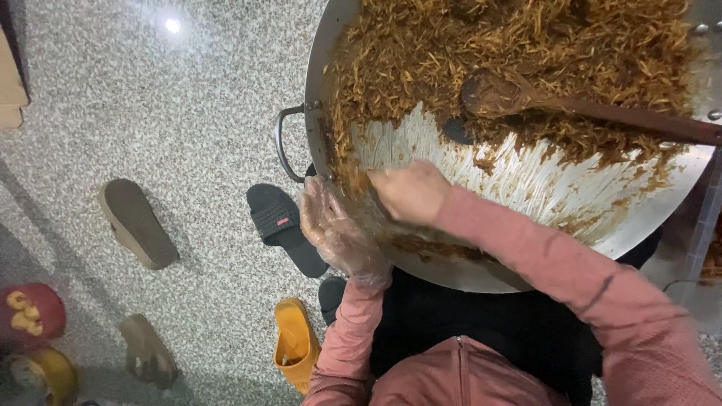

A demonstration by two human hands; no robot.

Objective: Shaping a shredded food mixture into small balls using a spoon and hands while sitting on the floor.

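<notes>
Both hands, left (pixel 338 233) and right (pixel 410 192), meet at the pan's (pixel 526 195) near rim.

Single head-worn view looks steeply down, close over the large metal pan (pixel 331 68), speckled floor (pixel 188 113) apparently farther below.

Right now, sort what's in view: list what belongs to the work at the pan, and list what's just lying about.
In use:
- big metal pan
- brown shredded food in it
- wooden spoon resting in the food
- left hand, in a clear plastic glove, at the pan's rim
- right hand, bare, inside the pan

Lying about:
- black slipper
- orange slipper
- brown sandals on the speckled floor
</notes>
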